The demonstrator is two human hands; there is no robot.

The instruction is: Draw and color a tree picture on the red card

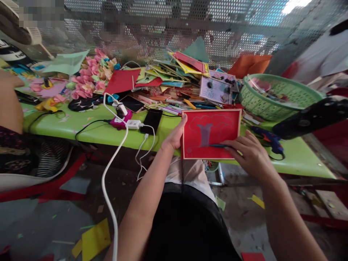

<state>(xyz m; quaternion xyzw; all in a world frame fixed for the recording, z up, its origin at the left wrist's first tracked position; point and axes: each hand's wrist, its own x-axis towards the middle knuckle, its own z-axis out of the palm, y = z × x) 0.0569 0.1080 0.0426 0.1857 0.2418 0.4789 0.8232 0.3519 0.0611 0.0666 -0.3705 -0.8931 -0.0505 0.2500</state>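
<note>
My left hand (175,136) grips the left edge of a red framed board (223,127), its thumb on the front and its other fingers hidden behind. A tree is drawn on the board, with a purple-grey trunk (205,135) and a thin crown outline. In my right hand (248,154) is a thin dark blue pen-like tool (217,145), pinched between the fingers. Its tip lies on the board close to the foot of the trunk. The board is held tilted at the table's front edge, above my lap.
On the green table (299,159) are a black phone (151,121), a magenta power adapter (121,119) with white cables, a blue glue gun (274,141), a green basket (282,96), pink paper flowers (88,74) and piled cards. Someone's arm (11,98) shows at left; another person's dark sleeve (310,117) reaches in at right.
</note>
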